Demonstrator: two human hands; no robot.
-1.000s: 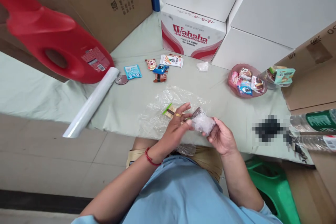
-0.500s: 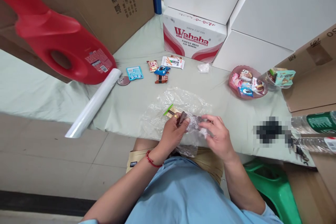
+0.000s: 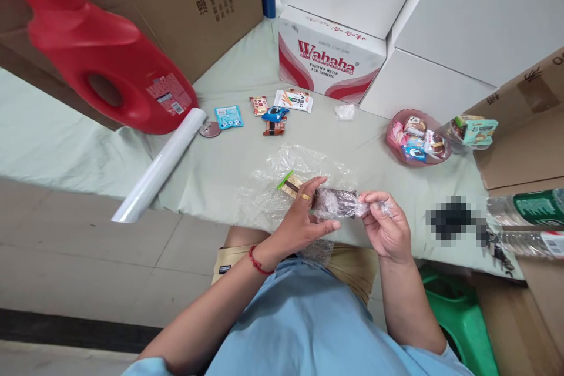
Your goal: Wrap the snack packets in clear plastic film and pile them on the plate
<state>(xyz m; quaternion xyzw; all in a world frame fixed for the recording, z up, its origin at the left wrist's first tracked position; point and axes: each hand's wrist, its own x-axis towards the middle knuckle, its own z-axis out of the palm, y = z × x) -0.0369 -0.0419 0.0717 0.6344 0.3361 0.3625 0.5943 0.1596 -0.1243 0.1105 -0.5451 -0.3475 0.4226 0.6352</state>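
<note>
My right hand [image 3: 388, 223] pinches the twisted end of clear plastic film between thumb and fingertips. The film wraps a dark brown, flat block-shaped packet [image 3: 339, 202] held above the table's near edge. My left hand [image 3: 304, 217] is at the packet's left end, thumb and index finger spread apart around it, the lower fingers hidden from view. Beneath and beyond the hands lies a crumpled sheet of clear plastic film [image 3: 268, 188]. On that sheet sits a pale snack packet [image 3: 291, 184] with a green edge, partly covered by my left hand.
Several small snack packets [image 3: 275, 114] lie farther back, beside a blue sachet [image 3: 229, 117]. A white roll [image 3: 158, 167] overhangs the front edge at left near a red jug [image 3: 110, 64]. At right are a pink bowl of snacks [image 3: 392, 150], a film-wrapped bundle [image 3: 473, 132] and bottles [image 3: 537, 208].
My right hand has moved right and now pinches the gathered film end. My left fingers have spread from their grip. More of the dark packet shows between the hands.
</note>
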